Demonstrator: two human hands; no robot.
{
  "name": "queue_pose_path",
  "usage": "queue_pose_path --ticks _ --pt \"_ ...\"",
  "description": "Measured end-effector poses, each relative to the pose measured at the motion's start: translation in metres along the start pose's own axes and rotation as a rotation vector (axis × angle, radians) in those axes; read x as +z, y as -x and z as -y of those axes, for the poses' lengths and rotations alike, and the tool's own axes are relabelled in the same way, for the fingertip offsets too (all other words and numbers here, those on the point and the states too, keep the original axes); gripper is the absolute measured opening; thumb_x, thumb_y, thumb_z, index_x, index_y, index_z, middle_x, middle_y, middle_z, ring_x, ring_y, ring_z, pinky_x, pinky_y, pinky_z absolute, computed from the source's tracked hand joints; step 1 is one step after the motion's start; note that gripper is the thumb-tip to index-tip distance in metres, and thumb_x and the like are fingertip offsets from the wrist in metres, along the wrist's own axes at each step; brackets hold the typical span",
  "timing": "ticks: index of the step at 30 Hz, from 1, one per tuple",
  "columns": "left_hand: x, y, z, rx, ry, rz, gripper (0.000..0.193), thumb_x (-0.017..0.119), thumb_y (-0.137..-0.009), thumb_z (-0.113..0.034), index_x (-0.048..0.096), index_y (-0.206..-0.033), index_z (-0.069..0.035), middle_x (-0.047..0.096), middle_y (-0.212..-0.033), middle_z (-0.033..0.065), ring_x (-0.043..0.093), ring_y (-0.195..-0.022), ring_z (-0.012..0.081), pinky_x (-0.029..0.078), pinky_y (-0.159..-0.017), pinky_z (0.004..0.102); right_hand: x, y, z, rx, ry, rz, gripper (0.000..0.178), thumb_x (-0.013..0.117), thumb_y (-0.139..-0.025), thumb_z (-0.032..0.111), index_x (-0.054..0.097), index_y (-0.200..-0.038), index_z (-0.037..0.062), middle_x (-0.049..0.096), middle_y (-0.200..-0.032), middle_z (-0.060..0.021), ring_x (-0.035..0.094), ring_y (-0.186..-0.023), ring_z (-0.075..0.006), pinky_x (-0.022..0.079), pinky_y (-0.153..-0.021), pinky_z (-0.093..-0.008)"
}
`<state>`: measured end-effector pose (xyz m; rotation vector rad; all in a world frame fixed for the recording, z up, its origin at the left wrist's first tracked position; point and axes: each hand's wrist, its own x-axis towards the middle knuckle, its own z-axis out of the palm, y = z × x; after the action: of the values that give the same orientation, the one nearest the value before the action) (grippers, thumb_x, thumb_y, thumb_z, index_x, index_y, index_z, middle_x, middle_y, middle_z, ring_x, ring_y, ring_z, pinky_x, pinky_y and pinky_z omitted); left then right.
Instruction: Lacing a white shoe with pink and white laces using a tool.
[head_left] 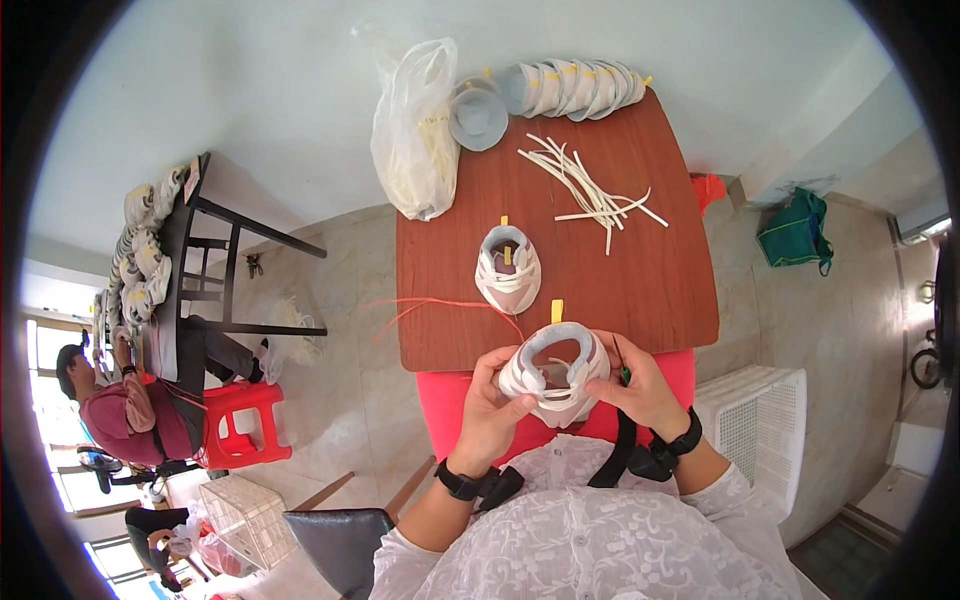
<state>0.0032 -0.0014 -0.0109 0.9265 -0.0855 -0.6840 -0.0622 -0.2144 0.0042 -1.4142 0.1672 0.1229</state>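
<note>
Both hands grip a small white-and-grey fabric shoe upper (555, 365) at the near edge of the reddish wooden table (660, 270). My left hand (492, 400) clasps its 9 o'clock side; my right hand (640, 388) pinches its 3 o'clock side. A second, similar upper (508, 268) lies at 12 o'clock, with loose white strips (590, 190) beyond.

The person is wearing a white lace-patterned top with long, loose sleeves reaching down the forearms. A black band with a dark block-shaped unit is sitting on each wrist, behind the left hand (492, 408) and the right hand (640, 388). A black strap is running across the lap.
</note>
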Motion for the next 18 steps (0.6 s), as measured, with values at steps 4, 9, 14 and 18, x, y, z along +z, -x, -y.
queue_pose_path --ticks 4,9,14,18 --pt "0.002 -0.002 0.002 0.023 0.022 -0.039 0.057 0.068 -0.082 0.003 0.039 -0.13 -0.005 0.057 -0.121 0.0099 0.056 -0.113 0.0184 0.047 -0.097 0.0343 0.009 0.004 0.003 -0.002 0.158 -0.175 0.057 0.074 -0.081 0.009 0.046 -0.13 0.0004 0.058 -0.109 -0.0036 0.053 -0.088 -0.0067 0.043 -0.062 -0.0214" --pt "0.002 -0.004 0.005 0.057 0.02 -0.132 0.055 0.067 -0.083 0.005 0.039 -0.13 -0.005 0.055 -0.123 0.0099 0.055 -0.112 0.0179 0.046 -0.097 0.0331 0.017 0.006 0.004 -0.539 0.646 -0.269 0.031 0.077 -0.07 0.002 0.064 -0.098 0.0038 0.058 -0.086 -0.0055 0.056 -0.069 -0.0126 0.044 -0.054 -0.0245" --pt "0.009 0.001 0.008 0.12 -0.18 -0.168 0.056 0.067 -0.082 0.006 0.04 -0.129 -0.004 0.054 -0.123 0.0106 0.055 -0.112 0.0175 0.047 -0.096 0.0322 0.038 0.002 0.012 -0.447 0.76 -0.186 0.021 0.077 -0.07 0.008 0.065 -0.087 0.0036 0.058 -0.082 -0.0067 0.062 -0.063 -0.0215 0.049 -0.053 -0.0306" --pt "0.011 0.001 0.007 0.148 -0.252 -0.173 0.055 0.066 -0.082 0.007 0.039 -0.129 -0.005 0.056 -0.119 0.0098 0.057 -0.109 0.0172 0.049 -0.093 0.0325 0.033 0.0 0.01 -0.441 0.771 -0.17 0.017 0.074 -0.073 0.013 0.065 -0.086 0.0069 0.055 -0.081 -0.0038 0.062 -0.063 -0.0198 0.048 -0.05 -0.0324"
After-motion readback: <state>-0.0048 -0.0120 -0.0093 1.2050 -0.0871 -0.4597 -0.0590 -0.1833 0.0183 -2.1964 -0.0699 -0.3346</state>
